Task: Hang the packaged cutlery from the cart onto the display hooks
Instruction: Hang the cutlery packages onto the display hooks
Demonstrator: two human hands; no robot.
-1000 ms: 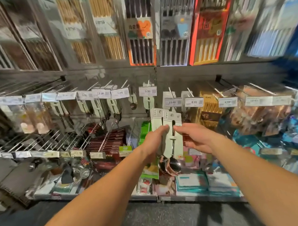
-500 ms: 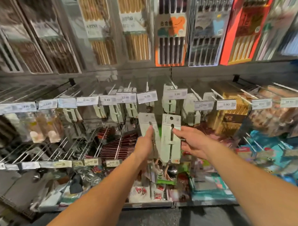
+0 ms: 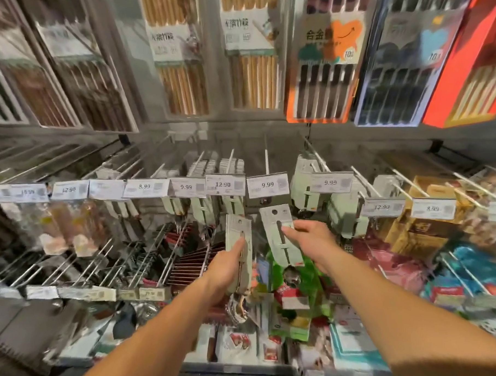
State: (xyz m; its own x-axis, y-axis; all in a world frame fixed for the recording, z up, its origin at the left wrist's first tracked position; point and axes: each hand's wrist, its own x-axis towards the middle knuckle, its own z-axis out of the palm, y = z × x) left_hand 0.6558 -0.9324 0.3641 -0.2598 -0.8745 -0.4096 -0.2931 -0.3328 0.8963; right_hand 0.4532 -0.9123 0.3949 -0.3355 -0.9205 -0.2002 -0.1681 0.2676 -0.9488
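The left hand point(image 3: 226, 268) is gripping a small stack of pale green cardboard cutlery cards point(image 3: 239, 238), with the thumb lying along the front and the fingers curled behind. A shiny metal spoon bowl point(image 3: 238, 308) is hanging out below this hand. The right hand point(image 3: 310, 241) is pinching one single pale green cutlery card with a dark slot point(image 3: 280, 234) at its right edge, and the card is tilting a little to the left. Both cards are staying in the air in front of the shelf, below the white price tag reading 9.99 point(image 3: 267, 185). The top hole of the single card is just under this tag, not on the thin metal display hook point(image 3: 266, 160) above it. More pale green cards are hanging on the neighbouring hooks at both sides. Above, packs of light wooden chopsticks point(image 3: 254, 74) are standing in a row.
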